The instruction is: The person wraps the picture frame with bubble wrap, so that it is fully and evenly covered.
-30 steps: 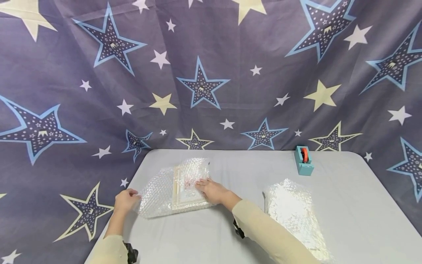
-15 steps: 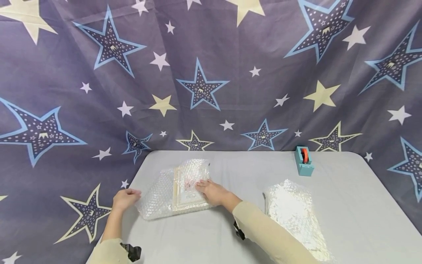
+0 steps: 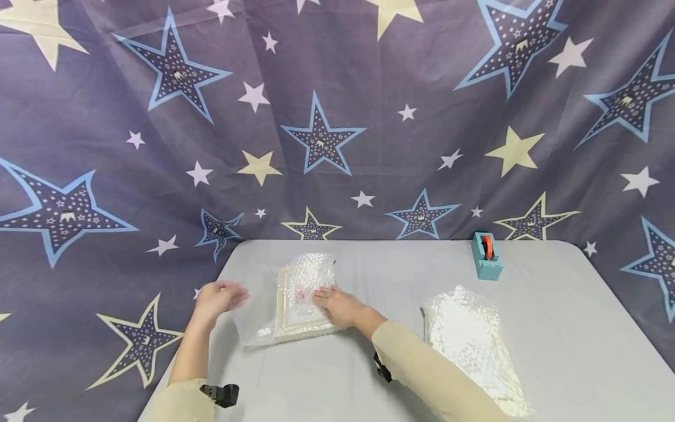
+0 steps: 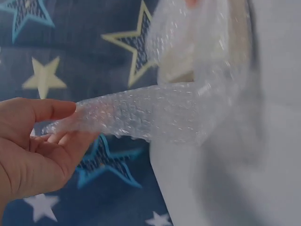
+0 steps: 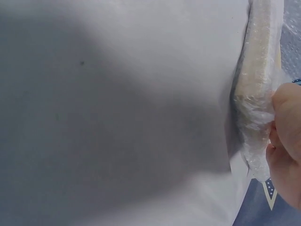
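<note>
A cream picture frame point(image 3: 283, 299) lies at the table's left side, partly covered by clear bubble wrap point(image 3: 315, 265). My right hand point(image 3: 340, 306) rests on the wrapped frame with its fingers stretched across the top. In the right wrist view that hand point(image 5: 288, 136) is beside the frame's wrapped edge point(image 5: 256, 56). Left of the frame, my left hand point(image 3: 218, 300) lifts the loose end of the wrap. The left wrist view shows the flap point(image 4: 146, 113) pulled taut, its edge pinched between thumb and fingers of the left hand point(image 4: 42, 146).
Another bubble-wrapped flat package point(image 3: 469, 346) lies to the right, near my right sleeve point(image 3: 432, 369). A teal tape dispenser point(image 3: 487, 258) with a red roll stands at the back right of the table point(image 3: 390, 264). Behind hangs a star-patterned curtain point(image 3: 348, 76).
My left hand has raised the loose end of the bubble wrap and moved up and right, towards the frame. The right hand has stayed in place.
</note>
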The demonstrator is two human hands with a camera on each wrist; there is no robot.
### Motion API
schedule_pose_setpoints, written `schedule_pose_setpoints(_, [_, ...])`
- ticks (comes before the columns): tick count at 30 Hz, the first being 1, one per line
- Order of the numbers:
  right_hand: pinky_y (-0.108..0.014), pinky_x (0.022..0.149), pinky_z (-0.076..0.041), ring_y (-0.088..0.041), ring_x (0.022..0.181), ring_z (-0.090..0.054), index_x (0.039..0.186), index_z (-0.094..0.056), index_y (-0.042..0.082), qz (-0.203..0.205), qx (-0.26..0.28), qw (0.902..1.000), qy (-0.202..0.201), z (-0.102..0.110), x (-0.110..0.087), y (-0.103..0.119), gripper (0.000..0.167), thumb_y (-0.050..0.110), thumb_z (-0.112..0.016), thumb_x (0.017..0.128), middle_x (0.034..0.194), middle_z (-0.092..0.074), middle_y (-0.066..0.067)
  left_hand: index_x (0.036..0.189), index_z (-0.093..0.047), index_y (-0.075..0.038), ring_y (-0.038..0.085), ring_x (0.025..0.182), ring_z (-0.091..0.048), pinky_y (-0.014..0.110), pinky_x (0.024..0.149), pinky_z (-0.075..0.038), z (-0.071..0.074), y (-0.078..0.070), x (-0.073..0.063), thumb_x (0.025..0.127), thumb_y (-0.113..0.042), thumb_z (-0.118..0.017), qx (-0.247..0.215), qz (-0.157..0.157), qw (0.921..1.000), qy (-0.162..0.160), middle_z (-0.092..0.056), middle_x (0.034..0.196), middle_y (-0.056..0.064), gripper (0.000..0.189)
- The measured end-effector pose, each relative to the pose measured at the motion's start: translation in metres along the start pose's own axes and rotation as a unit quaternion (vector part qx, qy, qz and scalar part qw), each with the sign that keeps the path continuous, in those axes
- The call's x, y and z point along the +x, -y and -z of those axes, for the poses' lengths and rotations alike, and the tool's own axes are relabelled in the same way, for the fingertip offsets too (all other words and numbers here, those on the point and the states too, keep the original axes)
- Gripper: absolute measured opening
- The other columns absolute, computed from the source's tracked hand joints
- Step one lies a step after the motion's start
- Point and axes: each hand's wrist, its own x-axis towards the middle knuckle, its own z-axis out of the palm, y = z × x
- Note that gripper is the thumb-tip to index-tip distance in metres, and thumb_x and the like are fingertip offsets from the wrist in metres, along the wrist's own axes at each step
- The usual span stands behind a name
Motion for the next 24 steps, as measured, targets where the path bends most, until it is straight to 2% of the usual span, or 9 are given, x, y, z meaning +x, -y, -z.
schedule_pose_setpoints(2, [-0.043,0.121,-0.029,-0.022,0.143,-0.038,0.143,-0.045,0.01,0.001,-0.003,1.0,-0.001,0.0,0.0,0.0,0.047,0.016,-0.05,0.097,0.15,-0.047,-0.003,0.117,-0.053,0.017,0.007,0.077,-0.073,0.023,0.076,-0.061,-0.008,-0.01,0.0,0.093,-0.008,-0.055,-0.013,-0.011,0.9998,0.009,-0.075,0.09,0.012,0.034])
schedule_pose_setpoints(5, [-0.043,0.121,-0.029,-0.022,0.143,-0.039,0.143,-0.046,0.009,0.001,-0.001,1.0,-0.001,0.001,0.0,0.0,0.047,0.015,-0.051,0.097,0.149,-0.047,-0.003,0.114,-0.057,0.014,0.007,0.074,-0.071,0.023,0.073,-0.061,-0.025,-0.025,0.001,0.092,-0.009,-0.055,0.013,-0.032,0.9994,0.008,-0.074,0.091,0.016,0.032])
schedule_pose_setpoints(7, [-0.043,0.121,-0.029,-0.022,0.143,-0.039,0.143,-0.046,0.009,0.001,0.002,1.0,-0.002,0.001,0.001,0.0,0.047,0.014,-0.05,0.097,0.149,-0.047,-0.003,0.109,-0.062,0.012,0.01,0.072,-0.07,0.023,0.069,-0.061,-0.038,-0.033,0.003,0.091,-0.011,-0.056,0.047,-0.049,0.9977,0.0,-0.074,0.09,0.018,0.03])
schedule_pose_setpoints(9, [-0.043,0.121,-0.029,-0.022,0.143,-0.038,0.143,-0.046,0.009,0.002,0.006,1.0,-0.001,0.0,0.001,0.0,0.047,0.014,-0.051,0.096,0.149,-0.047,-0.003,0.103,-0.068,0.008,0.014,0.074,-0.068,0.024,0.069,-0.059,-0.052,-0.039,0.004,0.089,-0.014,-0.056,0.099,-0.067,0.9926,-0.02,-0.073,0.089,0.017,0.028])
schedule_pose_setpoints(12, [-0.043,0.121,-0.029,-0.022,0.143,-0.038,0.143,-0.046,0.009,0.003,0.012,0.9999,-0.002,0.0,0.001,-0.001,0.048,0.013,-0.052,0.096,0.149,-0.047,-0.004,0.094,-0.071,0.003,0.026,0.083,-0.067,0.032,0.074,-0.056,-0.072,-0.044,0.004,0.085,-0.014,-0.055,0.153,-0.087,0.9834,-0.045,-0.073,0.091,0.019,0.025])
schedule_pose_setpoints(14, [-0.043,0.121,-0.028,-0.022,0.143,-0.038,0.143,-0.045,0.009,0.003,0.016,0.9999,-0.002,-0.001,0.001,-0.001,0.048,0.013,-0.052,0.096,0.149,-0.047,-0.004,0.088,-0.071,0.001,0.029,0.086,-0.064,0.035,0.076,-0.052,-0.084,-0.044,0.004,0.085,-0.013,-0.054,0.176,-0.093,0.9785,-0.053,-0.072,0.092,0.018,0.022])
schedule_pose_setpoints(17, [-0.043,0.121,-0.029,-0.022,0.143,-0.039,0.143,-0.046,0.009,0.004,0.018,0.9998,-0.005,-0.002,0.001,0.0,0.047,0.014,-0.051,0.097,0.149,-0.047,-0.004,0.082,-0.063,0.001,0.027,0.075,-0.059,0.034,0.066,-0.049,-0.101,-0.041,0.005,0.089,-0.012,-0.051,0.17,-0.094,0.9805,-0.031,-0.066,0.081,0.017,0.018])
schedule_pose_setpoints(21, [-0.044,0.121,-0.029,-0.023,0.143,-0.039,0.143,-0.046,0.008,0.005,0.022,0.9997,-0.009,-0.001,0.0,-0.001,0.046,0.013,-0.049,0.097,0.149,-0.047,-0.005,0.083,-0.053,-0.004,0.015,0.061,-0.046,0.023,0.052,-0.038,-0.118,-0.033,0.008,0.095,-0.012,-0.047,0.158,-0.101,0.9822,0.017,-0.051,0.068,0.004,0.016])
schedule_pose_setpoints(24, [-0.044,0.121,-0.028,-0.023,0.143,-0.038,0.143,-0.045,0.008,0.005,0.026,0.9996,-0.009,0.0,0.0,-0.002,0.046,0.013,-0.049,0.097,0.149,-0.047,-0.005,0.088,-0.054,-0.003,0.013,0.058,-0.042,0.022,0.05,-0.035,-0.126,-0.027,0.012,0.097,-0.013,-0.046,0.175,-0.119,0.9767,0.036,-0.047,0.066,0.001,0.015])
